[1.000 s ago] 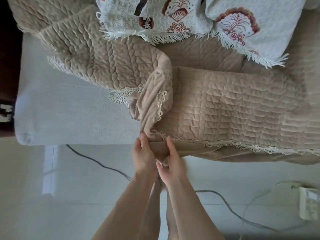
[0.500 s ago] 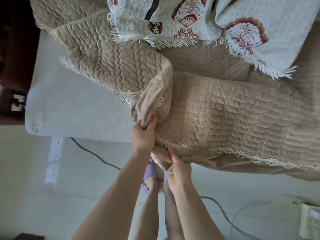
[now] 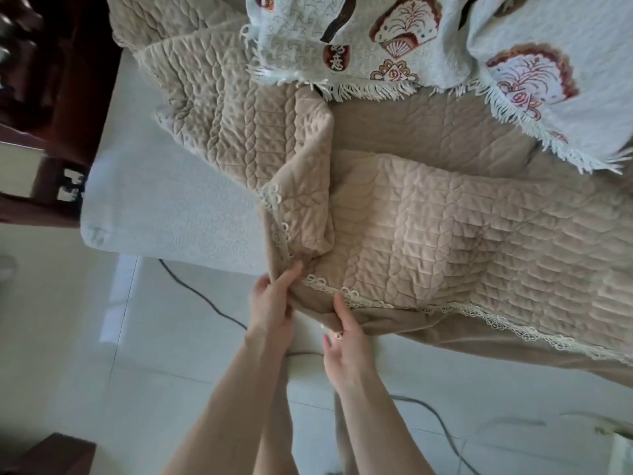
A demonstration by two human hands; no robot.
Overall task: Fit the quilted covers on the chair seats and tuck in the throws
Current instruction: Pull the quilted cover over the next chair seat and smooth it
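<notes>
A beige quilted cover (image 3: 445,241) with a lace trim lies over the right part of the white seat cushion (image 3: 164,214). Its left end is folded back on itself into a bunched flap (image 3: 301,200). My left hand (image 3: 274,303) grips the folded corner of that flap at the cushion's front edge. My right hand (image 3: 346,334) pinches the cover's plain hanging hem just below the lace. A second beige quilted cover (image 3: 222,108) lies crumpled at the back left. Pale blue fringed throws (image 3: 394,39) with fan patterns drape down from the backrest.
A dark wooden armrest (image 3: 44,138) stands at the left. Dark cables (image 3: 205,299) run across the glossy white floor tiles below the seat. A white object (image 3: 621,450) sits at the lower right edge. My legs show under my arms.
My left hand dropped from the bunched flap to its lower corner at the front edge. The flap has spread a little leftward. My right hand keeps its hold on the hem.
</notes>
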